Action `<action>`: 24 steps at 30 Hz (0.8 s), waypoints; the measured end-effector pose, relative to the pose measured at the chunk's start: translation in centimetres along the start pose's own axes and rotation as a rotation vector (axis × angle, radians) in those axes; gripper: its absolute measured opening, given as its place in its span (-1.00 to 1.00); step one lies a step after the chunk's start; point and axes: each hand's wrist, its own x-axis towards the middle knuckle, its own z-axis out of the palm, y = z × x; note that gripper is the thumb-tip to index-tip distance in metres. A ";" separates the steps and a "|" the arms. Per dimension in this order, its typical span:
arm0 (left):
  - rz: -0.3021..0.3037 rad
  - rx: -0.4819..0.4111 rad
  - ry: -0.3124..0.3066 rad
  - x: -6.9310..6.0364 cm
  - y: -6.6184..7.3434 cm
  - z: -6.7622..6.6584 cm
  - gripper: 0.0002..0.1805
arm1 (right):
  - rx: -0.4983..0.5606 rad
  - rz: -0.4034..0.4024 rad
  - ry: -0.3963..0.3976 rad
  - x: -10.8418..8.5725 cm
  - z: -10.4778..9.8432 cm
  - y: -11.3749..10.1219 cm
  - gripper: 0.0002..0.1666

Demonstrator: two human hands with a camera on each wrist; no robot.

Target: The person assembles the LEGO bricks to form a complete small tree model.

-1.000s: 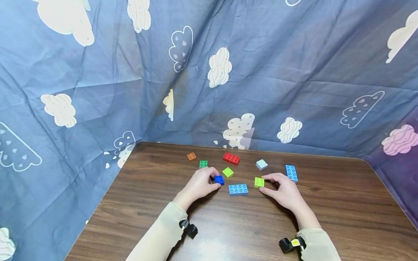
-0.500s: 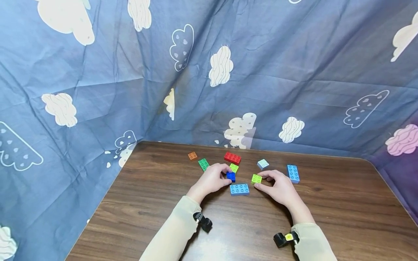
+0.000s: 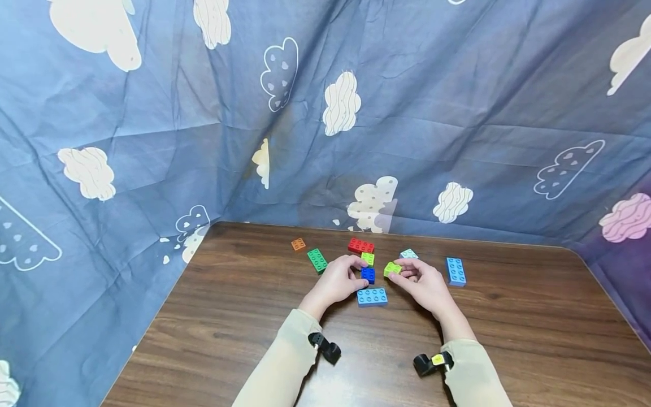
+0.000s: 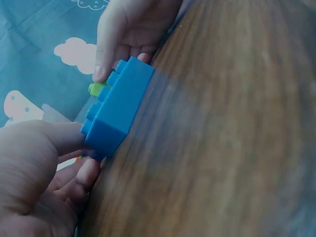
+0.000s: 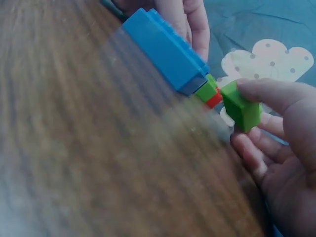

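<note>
In the head view, my left hand (image 3: 335,282) pinches a small dark blue toy building brick (image 3: 368,275) between thumb and fingers. Directly behind that brick lies a small lime brick (image 3: 368,259); whether the two touch, I cannot tell. My right hand (image 3: 424,287) pinches another lime brick (image 3: 392,269), tilted, a short way to the right. The right wrist view shows this lime brick (image 5: 240,106) between thumb and fingertips. A long light blue brick (image 3: 372,297) rests on the table just in front of both hands; in the left wrist view this brick (image 4: 123,106) mostly hides the dark blue one.
A red brick (image 3: 360,245) lies at the back, with a green brick (image 3: 317,260) and a flat orange one (image 3: 298,244) to its left. Beyond my right hand sits a pale blue brick (image 3: 408,254), partly covered. Another long blue brick (image 3: 455,271) is farther right on the wooden table (image 3: 534,316).
My left hand has slid the dark blue brick rightward to in front of the loose lime brick. My right hand has moved left with its lime brick, which is now tilted.
</note>
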 end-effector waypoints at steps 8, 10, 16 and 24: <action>0.040 -0.006 -0.022 0.0 -0.3 0.3 -0.50 | 0.137 0.012 -0.010 -0.3 0.1 0.3 -0.46; 0.041 -0.009 -0.026 0.0 -0.5 0.3 -0.50 | 0.189 0.017 -0.020 -0.2 0.3 0.3 -0.48; 0.045 -0.035 -0.025 0.0 -0.8 0.1 -0.52 | 0.262 -0.016 -0.033 0.2 1.0 -0.5 -0.47; 0.039 -0.042 -0.006 0.0 -0.9 0.1 -0.58 | 0.276 -0.077 0.013 0.6 2.5 -1.2 -0.52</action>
